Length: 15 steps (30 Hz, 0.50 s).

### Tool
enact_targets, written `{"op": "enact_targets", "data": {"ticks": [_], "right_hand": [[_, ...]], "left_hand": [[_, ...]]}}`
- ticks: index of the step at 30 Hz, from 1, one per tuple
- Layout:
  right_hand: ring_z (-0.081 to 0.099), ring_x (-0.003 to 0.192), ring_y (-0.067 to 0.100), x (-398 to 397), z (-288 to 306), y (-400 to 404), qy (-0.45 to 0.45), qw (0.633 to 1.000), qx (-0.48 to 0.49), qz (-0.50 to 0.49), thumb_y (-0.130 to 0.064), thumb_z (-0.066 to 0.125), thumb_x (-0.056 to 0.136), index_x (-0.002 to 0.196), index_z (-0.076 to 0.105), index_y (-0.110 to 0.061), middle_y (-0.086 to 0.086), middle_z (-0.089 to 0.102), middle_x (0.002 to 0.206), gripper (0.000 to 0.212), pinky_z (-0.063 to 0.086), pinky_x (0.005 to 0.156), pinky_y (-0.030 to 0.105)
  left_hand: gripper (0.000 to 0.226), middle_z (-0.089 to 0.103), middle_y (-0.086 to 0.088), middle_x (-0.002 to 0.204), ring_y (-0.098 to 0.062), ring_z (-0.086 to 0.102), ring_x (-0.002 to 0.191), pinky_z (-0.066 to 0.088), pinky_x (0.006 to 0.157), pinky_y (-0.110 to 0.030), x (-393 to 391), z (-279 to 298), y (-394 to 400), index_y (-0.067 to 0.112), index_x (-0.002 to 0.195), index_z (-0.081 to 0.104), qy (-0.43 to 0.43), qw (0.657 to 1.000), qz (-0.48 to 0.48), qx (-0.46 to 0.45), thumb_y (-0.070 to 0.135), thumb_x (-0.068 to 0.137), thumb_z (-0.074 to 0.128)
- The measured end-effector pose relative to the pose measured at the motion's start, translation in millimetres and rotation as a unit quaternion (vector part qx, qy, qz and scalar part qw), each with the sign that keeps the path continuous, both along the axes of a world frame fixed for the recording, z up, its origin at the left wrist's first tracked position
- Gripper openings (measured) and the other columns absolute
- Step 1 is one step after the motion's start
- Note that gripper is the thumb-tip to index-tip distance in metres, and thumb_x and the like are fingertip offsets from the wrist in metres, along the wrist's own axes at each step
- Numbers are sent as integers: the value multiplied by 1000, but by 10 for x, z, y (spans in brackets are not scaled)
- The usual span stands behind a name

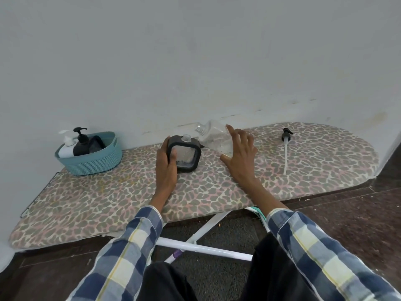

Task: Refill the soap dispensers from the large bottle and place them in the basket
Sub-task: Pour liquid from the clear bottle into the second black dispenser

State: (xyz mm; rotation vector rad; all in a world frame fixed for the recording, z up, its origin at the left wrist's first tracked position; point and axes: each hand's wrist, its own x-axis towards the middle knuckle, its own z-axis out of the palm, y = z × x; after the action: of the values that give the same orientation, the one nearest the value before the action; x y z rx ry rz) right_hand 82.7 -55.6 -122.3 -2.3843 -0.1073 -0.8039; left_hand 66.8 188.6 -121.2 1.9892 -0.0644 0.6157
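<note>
A square dispenser [187, 153] with a black frame and clear panel stands on the ironing board, its neck uncapped. My left hand [166, 161] grips its left side. The large clear bottle [213, 136] leans tilted just behind and to the right of it, open mouth toward the dispenser. My right hand [239, 151] curls around the bottle's right side with fingers spread. A black pump head with its long white tube [286, 148] lies loose on the board at the right. A blue basket [98, 157] at the left holds a white pump bottle [66, 146], a black pump bottle [81, 142] and another dark item.
The leopard-print ironing board [130, 192] runs along a pale wall, its rounded end at the right. White board legs [204, 246] and a dark floor lie below the near edge. A wire rack edge sticks out at the board's left end.
</note>
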Motion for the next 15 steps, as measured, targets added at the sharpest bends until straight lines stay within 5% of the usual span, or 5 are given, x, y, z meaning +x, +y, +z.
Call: {"op": "enact_targets", "data": {"ticks": [5, 9, 12, 15], "right_hand": [[34, 142, 30, -24, 7, 5, 5, 1000, -22, -4, -29, 92, 79, 164, 24, -40, 2, 38, 156, 109, 44, 106, 70], [32, 145, 29, -26, 26, 16, 13, 1000, -25, -8, -29, 92, 79, 163, 25, -39, 0, 37, 157, 108, 38, 110, 72], [33, 146, 29, -31, 18, 7, 3, 1000, -7, -12, -28, 92, 78, 160, 28, -36, -2, 39, 156, 104, 39, 111, 72], [34, 146, 29, -39, 13, 2, -14, 1000, 4, -16, -27, 91, 78, 156, 31, -33, -3, 40, 155, 99, 37, 111, 72]], "left_hand": [[51, 42, 15, 149, 2, 40, 135, 34, 116, -26, -81, 21, -10, 31, 165, 37, -13, 1000, 21, -6, 42, 116, 42], [52, 43, 5, 161, -5, 39, 145, 31, 119, -26, -59, 2, 0, 30, 167, 37, -14, 1000, 22, -3, 40, 116, 42], [51, 42, 16, 157, 5, 38, 138, 27, 110, -4, -48, -4, 12, 28, 166, 38, -21, 999, 27, -5, 37, 117, 42], [52, 42, 18, 157, 8, 38, 138, 25, 106, 3, -55, -5, 18, 26, 166, 39, -31, 999, 24, 0, 41, 116, 42]]}}
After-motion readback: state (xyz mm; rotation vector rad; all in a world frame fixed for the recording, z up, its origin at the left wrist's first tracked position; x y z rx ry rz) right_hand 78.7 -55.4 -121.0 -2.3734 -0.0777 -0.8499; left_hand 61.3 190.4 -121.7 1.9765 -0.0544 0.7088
